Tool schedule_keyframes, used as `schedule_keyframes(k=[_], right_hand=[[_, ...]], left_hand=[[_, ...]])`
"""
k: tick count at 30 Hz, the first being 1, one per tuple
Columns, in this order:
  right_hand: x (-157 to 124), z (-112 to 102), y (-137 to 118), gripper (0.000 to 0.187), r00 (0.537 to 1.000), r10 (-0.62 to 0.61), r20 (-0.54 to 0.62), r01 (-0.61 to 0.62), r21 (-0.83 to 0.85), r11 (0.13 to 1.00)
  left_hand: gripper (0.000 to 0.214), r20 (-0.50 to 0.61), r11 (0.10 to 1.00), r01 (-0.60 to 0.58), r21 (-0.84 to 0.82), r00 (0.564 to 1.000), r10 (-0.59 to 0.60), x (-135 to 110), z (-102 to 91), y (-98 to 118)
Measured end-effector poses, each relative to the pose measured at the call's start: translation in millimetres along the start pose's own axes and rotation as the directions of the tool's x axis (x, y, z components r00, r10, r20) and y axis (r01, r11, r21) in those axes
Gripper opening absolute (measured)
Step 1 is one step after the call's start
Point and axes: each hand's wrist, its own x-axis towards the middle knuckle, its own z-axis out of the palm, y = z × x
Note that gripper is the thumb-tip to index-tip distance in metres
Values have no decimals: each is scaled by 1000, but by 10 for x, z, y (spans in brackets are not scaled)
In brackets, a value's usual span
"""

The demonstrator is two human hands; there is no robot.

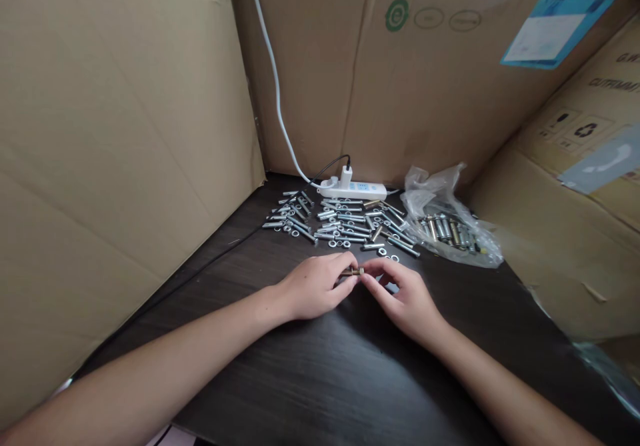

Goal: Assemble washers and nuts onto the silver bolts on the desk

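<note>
My left hand (pixel 315 286) and my right hand (pixel 403 299) meet over the dark wooden table (pixel 310 379), fingertips pinched together on a small brass-coloured bolt (pixel 353 272) held between them. Both hands are closed on it, the left from the left end, the right from the right end. Just behind my hands lies a spread of silver bolts, sleeves and washers (pixel 340 223).
A clear plastic bag (pixel 447 223) with more bolts lies at the right. A white power strip (pixel 357 190) with a plugged charger and a white cable (pixel 273 73) sits at the back. Cardboard boxes (pixel 115 139) wall the table on the left, back and right.
</note>
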Motion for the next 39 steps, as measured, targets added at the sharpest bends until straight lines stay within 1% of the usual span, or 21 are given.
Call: schedule_keyframes(k=[3,6,7,8,11,14,16,23,25,29,31,32,35,36,39], right_hand=[[3,-9,-6,20,1000,9,24,-7,-44,999],[1,-26,-18,30,998,-16,59,18,-33,999],[-2,-31,-20,30,998,-24,63,26,-25,999],[-6,-35,-19,28,998,-29,59,30,-17,999],[-21,-35,-5,14,999,-38,25,38,-13,999],[-33,-23,10,20,995,-96,30,98,-38,994],[-36,-14,13,20,991,-128,43,130,-64,989],[-29,-5,31,12,993,-96,68,103,-111,988],[-28,-2,39,15,993,-89,76,98,-120,988],[-30,3,43,30,991,-74,113,87,-117,989],[-34,0,43,34,991,-71,111,83,-101,991],[-38,-3,44,32,992,-71,104,80,-90,993],[-48,-14,51,14,994,-78,72,83,-66,994],[-50,-16,52,12,994,-85,72,89,-63,994],[-52,-14,49,17,991,-104,85,112,-86,990]], left_hand=[[13,2,1000,-22,5,1000,22,-3,-10,16],[13,1,999,-39,14,999,39,-6,-17,26],[13,2,999,-40,16,999,40,-6,-18,25],[13,4,999,-37,18,999,37,-6,-17,23],[14,1,1000,-19,21,1000,19,-2,-10,12],[15,1,1000,-15,15,1000,15,2,-1,2],[15,6,1000,-18,9,1000,18,3,2,-1],[16,16,999,-35,31,999,35,-1,-8,20],[16,29,998,-50,45,998,49,-6,-7,30],[14,53,996,-72,59,996,69,-12,2,40],[13,54,995,-76,58,996,73,-12,6,37],[13,50,995,-74,60,996,71,-11,7,34],[14,39,996,-63,67,997,60,-7,3,26],[14,41,996,-58,69,998,55,-6,0,24],[14,50,996,-46,73,998,42,-2,-11,27]])
